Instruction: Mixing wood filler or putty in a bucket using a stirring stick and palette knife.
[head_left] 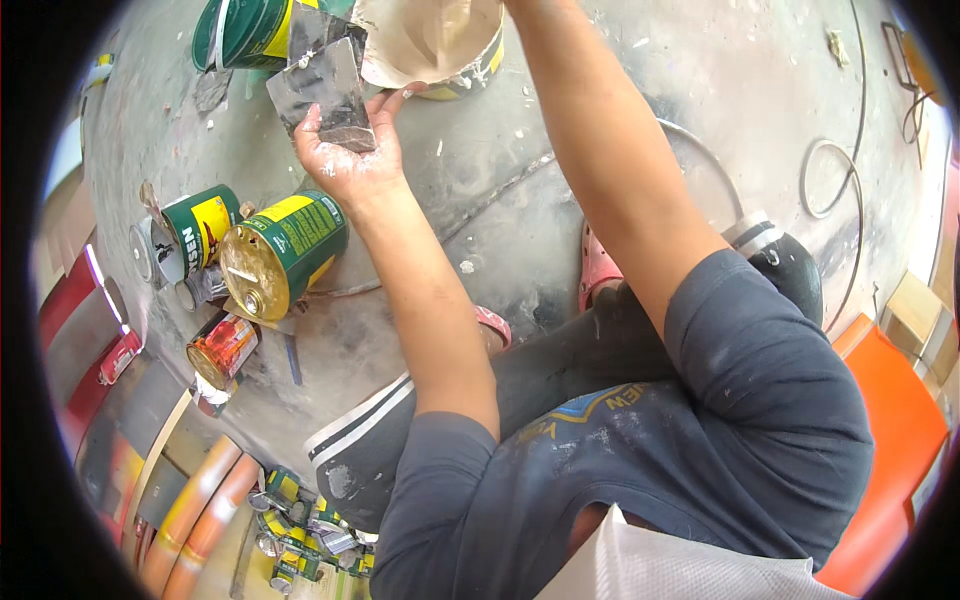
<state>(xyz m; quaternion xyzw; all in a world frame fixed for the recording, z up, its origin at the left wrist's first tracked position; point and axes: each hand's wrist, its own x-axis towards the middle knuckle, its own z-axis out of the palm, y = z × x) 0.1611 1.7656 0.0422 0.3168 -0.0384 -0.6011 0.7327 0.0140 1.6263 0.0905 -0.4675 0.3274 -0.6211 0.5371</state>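
My left hand (355,165) holds a dark grey flat plate (325,90), smeared with pale paste and tilted up on the palm. White smears mark my thumb and palm. A second dark flat piece (312,30) shows just beyond the plate; whether the two are joined I cannot tell. Right beside my fingers stands an open bucket (490,62) with beige paste (425,35) inside. My right forearm (600,110) reaches past the bucket's right side to the top edge of the head view. The hand itself lies outside the picture.
A green bucket (240,40) stands at the far left. Green-and-yellow cans (310,235) and an orange-red can (225,345) are on the stained floor to the left. A hose (500,195) crosses the floor; a cable (858,190) curves at right. An orange panel (890,430) stands right.
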